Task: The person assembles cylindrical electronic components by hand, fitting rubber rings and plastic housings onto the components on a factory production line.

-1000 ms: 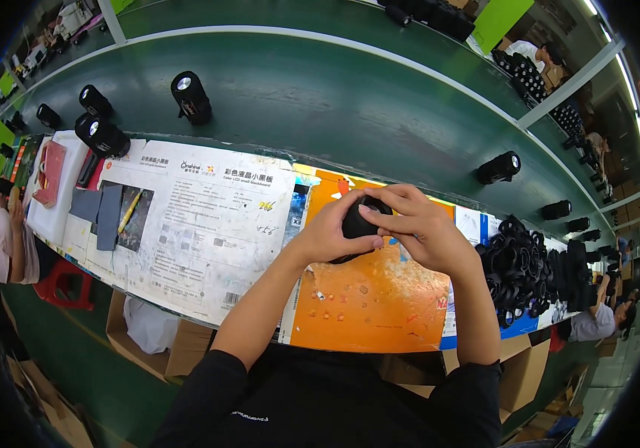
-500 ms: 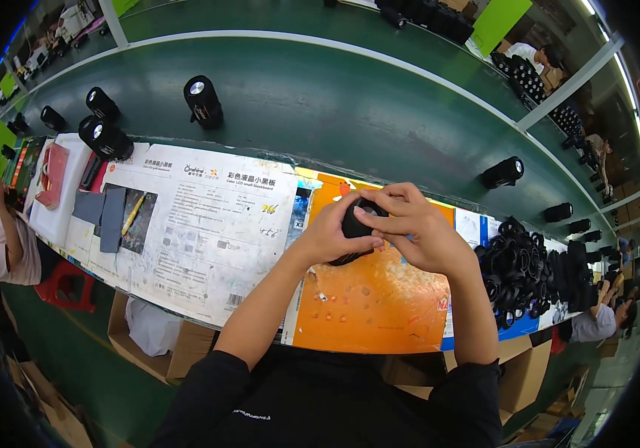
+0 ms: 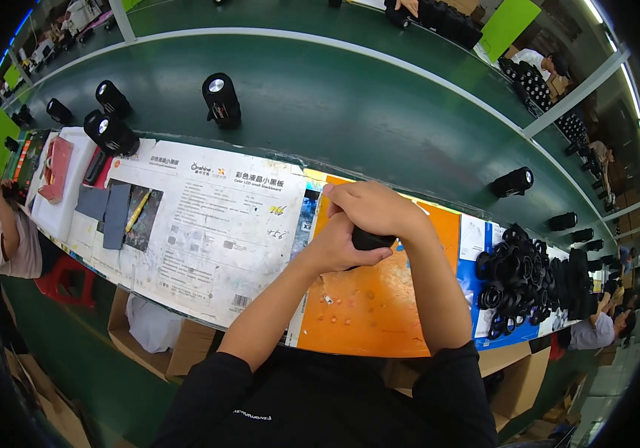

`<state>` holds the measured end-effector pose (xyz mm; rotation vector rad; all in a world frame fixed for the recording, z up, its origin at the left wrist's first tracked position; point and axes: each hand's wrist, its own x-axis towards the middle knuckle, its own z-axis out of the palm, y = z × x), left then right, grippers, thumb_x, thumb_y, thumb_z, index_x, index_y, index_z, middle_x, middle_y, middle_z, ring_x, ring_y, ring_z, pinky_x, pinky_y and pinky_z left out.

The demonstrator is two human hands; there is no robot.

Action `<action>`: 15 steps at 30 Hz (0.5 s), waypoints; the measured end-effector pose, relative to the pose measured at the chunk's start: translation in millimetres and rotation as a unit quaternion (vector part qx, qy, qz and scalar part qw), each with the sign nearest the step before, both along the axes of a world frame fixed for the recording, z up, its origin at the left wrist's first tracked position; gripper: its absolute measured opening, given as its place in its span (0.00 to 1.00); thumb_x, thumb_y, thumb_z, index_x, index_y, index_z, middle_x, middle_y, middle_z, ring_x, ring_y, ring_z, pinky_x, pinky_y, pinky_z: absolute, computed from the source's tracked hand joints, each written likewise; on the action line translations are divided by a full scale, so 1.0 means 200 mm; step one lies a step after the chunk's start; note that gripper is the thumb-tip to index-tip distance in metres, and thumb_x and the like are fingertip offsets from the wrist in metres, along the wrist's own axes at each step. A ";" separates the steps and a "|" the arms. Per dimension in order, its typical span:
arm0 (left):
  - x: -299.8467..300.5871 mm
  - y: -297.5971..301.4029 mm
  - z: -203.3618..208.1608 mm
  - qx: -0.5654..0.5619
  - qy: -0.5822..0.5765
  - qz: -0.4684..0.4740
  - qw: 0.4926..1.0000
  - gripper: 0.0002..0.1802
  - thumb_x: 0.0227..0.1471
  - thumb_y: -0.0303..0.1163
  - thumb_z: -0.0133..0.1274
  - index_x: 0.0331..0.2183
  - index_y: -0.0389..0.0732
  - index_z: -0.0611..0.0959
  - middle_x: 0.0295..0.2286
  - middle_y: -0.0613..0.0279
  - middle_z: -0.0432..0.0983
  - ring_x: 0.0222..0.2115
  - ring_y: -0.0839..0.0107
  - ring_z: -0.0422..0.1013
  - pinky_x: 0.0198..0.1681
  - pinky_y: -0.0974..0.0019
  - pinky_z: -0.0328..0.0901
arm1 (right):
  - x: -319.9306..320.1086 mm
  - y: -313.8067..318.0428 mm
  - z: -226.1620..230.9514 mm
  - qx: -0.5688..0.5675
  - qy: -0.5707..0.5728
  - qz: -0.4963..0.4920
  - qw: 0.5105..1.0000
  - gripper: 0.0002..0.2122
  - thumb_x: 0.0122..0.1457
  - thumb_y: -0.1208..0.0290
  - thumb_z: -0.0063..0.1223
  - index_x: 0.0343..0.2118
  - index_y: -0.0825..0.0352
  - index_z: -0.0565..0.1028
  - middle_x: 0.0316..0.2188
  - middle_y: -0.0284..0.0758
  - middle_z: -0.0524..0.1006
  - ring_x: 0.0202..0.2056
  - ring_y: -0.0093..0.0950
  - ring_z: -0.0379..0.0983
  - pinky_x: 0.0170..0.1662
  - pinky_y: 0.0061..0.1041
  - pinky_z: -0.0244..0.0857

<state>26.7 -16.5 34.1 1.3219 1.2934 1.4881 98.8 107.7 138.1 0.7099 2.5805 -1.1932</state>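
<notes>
Two hands clasp a black part above the orange mat.

The left hand [image 3: 341, 246] and right hand [image 3: 373, 209] press their fingers together around the part [image 3: 372, 240], which is mostly hidden between them; a loosened grip could drop it onto the mat [image 3: 368, 313] or toward the ring pile [image 3: 518, 272].

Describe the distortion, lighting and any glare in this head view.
Head view: strong fisheye, so the green conveyor belt and its white edge line bow, with black corners; bright even overhead lighting; soft glare on the orange mat; both hands sharp, hiding most of the black part.
</notes>
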 end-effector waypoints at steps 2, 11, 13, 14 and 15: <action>-0.01 0.00 -0.01 0.019 0.004 0.021 1.000 0.40 0.48 0.45 0.78 0.57 0.37 0.80 0.50 0.52 0.81 0.51 0.59 0.78 0.55 0.58 0.74 | -0.01 -0.02 -0.05 0.071 0.029 -0.028 0.997 0.22 0.71 0.58 0.42 0.35 0.71 0.83 0.38 0.48 0.86 0.40 0.49 0.81 0.51 0.44 0.73; -0.02 0.03 -0.06 0.019 -0.058 -0.070 0.996 0.44 0.47 0.41 0.78 0.61 0.37 0.76 0.54 0.51 0.79 0.55 0.61 0.77 0.58 0.57 0.73 | 0.00 -0.08 -0.02 0.127 0.013 -0.108 0.986 0.18 0.61 0.60 0.49 0.33 0.70 0.84 0.37 0.49 0.85 0.39 0.51 0.80 0.47 0.47 0.73; 0.00 0.02 -0.07 0.039 -0.067 -0.027 0.997 0.36 0.46 0.34 0.78 0.56 0.38 0.82 0.50 0.59 0.83 0.51 0.67 0.79 0.58 0.62 0.72 | 0.02 -0.10 -0.02 0.094 0.144 -0.154 0.973 0.15 0.66 0.63 0.50 0.34 0.70 0.83 0.34 0.45 0.85 0.36 0.41 0.82 0.45 0.39 0.74; -0.03 0.01 -0.07 0.015 -0.064 -0.016 0.998 0.41 0.47 0.37 0.79 0.59 0.39 0.79 0.51 0.57 0.81 0.51 0.65 0.79 0.58 0.61 0.72 | 0.02 -0.11 0.00 0.046 0.231 -0.193 0.953 0.14 0.68 0.65 0.50 0.34 0.71 0.83 0.33 0.42 0.85 0.35 0.35 0.82 0.45 0.35 0.75; -0.05 0.02 -0.06 -0.007 -0.063 -0.011 0.998 0.46 0.47 0.40 0.80 0.63 0.39 0.76 0.52 0.55 0.80 0.52 0.63 0.79 0.58 0.61 0.73 | 0.05 -0.08 -0.05 -0.044 0.344 -0.251 0.904 0.15 0.74 0.67 0.48 0.37 0.71 0.82 0.33 0.37 0.84 0.37 0.26 0.79 0.46 0.29 0.73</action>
